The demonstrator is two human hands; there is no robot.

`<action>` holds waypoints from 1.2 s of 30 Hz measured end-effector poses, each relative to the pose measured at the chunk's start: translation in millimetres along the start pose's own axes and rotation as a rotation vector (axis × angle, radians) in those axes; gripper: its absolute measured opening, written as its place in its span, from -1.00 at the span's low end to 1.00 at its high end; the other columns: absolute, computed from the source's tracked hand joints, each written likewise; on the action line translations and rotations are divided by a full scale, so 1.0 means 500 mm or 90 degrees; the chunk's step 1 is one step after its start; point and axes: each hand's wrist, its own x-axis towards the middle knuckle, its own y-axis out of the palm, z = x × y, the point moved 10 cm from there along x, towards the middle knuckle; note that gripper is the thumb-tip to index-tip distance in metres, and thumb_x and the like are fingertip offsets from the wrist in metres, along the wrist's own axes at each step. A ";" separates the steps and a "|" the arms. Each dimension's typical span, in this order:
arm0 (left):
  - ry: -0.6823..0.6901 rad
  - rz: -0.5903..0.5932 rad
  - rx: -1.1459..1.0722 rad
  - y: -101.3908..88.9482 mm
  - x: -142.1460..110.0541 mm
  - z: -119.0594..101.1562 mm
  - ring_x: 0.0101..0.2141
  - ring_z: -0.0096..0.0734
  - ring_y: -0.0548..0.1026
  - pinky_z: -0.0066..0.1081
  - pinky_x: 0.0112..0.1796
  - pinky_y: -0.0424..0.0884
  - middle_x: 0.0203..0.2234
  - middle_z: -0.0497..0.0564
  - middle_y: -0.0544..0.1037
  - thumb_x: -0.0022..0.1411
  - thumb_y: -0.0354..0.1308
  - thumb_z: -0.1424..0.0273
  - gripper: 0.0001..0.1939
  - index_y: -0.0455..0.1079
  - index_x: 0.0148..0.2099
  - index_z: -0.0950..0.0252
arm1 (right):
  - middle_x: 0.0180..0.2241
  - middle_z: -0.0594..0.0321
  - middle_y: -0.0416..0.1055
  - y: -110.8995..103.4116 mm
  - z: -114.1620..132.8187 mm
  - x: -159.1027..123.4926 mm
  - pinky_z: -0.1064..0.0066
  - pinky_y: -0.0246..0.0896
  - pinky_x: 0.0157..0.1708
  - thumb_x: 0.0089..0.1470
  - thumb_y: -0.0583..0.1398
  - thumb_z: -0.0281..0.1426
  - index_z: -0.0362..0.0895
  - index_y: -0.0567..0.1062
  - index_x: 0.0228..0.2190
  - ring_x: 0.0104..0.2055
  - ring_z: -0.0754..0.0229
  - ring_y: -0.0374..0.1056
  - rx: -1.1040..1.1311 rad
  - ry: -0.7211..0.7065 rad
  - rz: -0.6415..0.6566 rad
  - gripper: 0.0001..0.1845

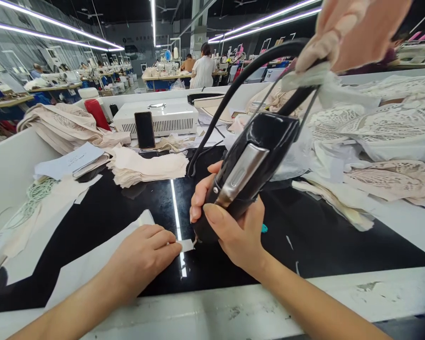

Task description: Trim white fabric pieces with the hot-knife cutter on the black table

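My right hand (230, 226) is wrapped round a black hand-held tool (248, 165) with a silver plate, held tip-down on the black glass worktop (304, 226). A thick black cable (241, 82) arcs up from the tool. My left hand (145, 252) lies on a pale strip of fabric (92, 269), fingers pressed together pinching its small end tab (186, 244) right beside the tool's tip.
A stack of beige fabric pieces (145, 167) and a phone (144, 129) leaning on a white box (163, 118) lie behind. Lace pieces (382, 127) pile up at right. Folded cloth (63, 125) and papers (71, 160) sit left. Other workers are at far tables.
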 end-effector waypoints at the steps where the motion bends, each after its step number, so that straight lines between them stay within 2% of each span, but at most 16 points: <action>1: 0.000 -0.001 -0.003 -0.004 -0.002 0.002 -0.33 -0.33 0.43 -0.31 -0.27 0.37 -0.32 -0.03 0.49 0.39 0.02 0.60 -0.85 0.34 -0.11 0.28 | -0.47 0.41 0.37 0.001 0.001 0.000 0.39 0.32 -0.56 -0.01 0.30 -0.42 -0.05 0.27 -0.27 -0.55 0.30 0.29 0.005 -0.005 0.006 -0.68; 6: -0.003 -0.021 -0.020 -0.022 -0.015 0.011 -0.29 -0.34 0.48 -0.31 -0.24 0.39 -0.29 -0.03 0.52 0.42 0.01 0.58 -0.86 0.35 -0.10 0.29 | -0.44 0.40 0.37 0.002 -0.003 -0.004 0.41 0.30 -0.56 0.05 0.34 -0.34 -0.03 0.27 -0.25 -0.53 0.31 0.29 0.039 -0.002 0.026 -0.66; 11: 0.000 -0.025 -0.018 -0.024 -0.026 0.011 -0.27 -0.34 0.48 -0.30 -0.21 0.40 -0.27 0.00 0.52 0.42 0.00 0.58 -0.84 0.38 -0.08 0.31 | -0.44 0.41 0.39 -0.004 -0.008 -0.004 0.42 0.30 -0.57 0.01 0.41 -0.21 -0.01 0.32 -0.16 -0.54 0.30 0.31 0.053 -0.007 0.023 -0.54; 16: -0.032 -0.007 -0.047 -0.018 -0.024 0.015 -0.29 -0.38 0.43 -0.36 -0.23 0.37 -0.28 -0.02 0.50 0.41 0.02 0.59 -0.84 0.40 -0.12 0.31 | -0.41 0.37 0.40 -0.008 -0.009 -0.001 0.39 0.32 -0.53 0.05 0.38 -0.29 -0.01 0.36 -0.09 -0.52 0.28 0.34 0.055 -0.011 0.035 -0.57; 19: -0.042 -0.025 -0.054 -0.018 -0.022 0.016 -0.27 -0.38 0.43 -0.36 -0.23 0.36 -0.27 -0.03 0.51 0.40 0.05 0.57 -0.87 0.40 -0.13 0.31 | -0.42 0.37 0.40 -0.005 -0.005 0.007 0.39 0.32 -0.55 0.04 0.39 -0.30 -0.01 0.39 -0.10 -0.53 0.27 0.34 0.047 -0.012 0.026 -0.59; 23: -0.040 -0.043 -0.039 -0.012 -0.023 0.015 -0.26 -0.36 0.44 -0.34 -0.21 0.36 -0.25 -0.02 0.53 0.40 0.06 0.57 -0.87 0.40 -0.11 0.31 | -0.46 0.39 0.39 0.013 0.000 0.019 0.40 0.29 -0.57 0.03 0.39 -0.29 -0.01 0.39 -0.15 -0.55 0.26 0.34 0.050 -0.020 0.002 -0.62; 29: -0.043 -0.027 -0.035 -0.005 -0.016 0.015 -0.27 -0.34 0.45 -0.32 -0.27 0.34 -0.27 -0.02 0.53 0.39 0.03 0.60 -0.84 0.41 -0.13 0.32 | -0.46 0.40 0.39 0.050 -0.021 0.023 0.43 0.30 -0.55 0.04 0.37 -0.31 -0.01 0.38 -0.15 -0.54 0.29 0.34 0.057 -0.005 0.019 -0.63; 36: -0.051 -0.045 -0.023 -0.002 -0.016 0.016 -0.31 -0.35 0.40 -0.32 -0.28 0.31 -0.35 -0.04 0.50 0.40 0.05 0.55 -0.88 0.40 -0.19 0.32 | -0.46 0.39 0.38 0.051 -0.027 0.025 0.42 0.31 -0.59 0.01 0.36 -0.33 -0.01 0.40 -0.17 -0.55 0.27 0.33 0.027 -0.009 0.012 -0.65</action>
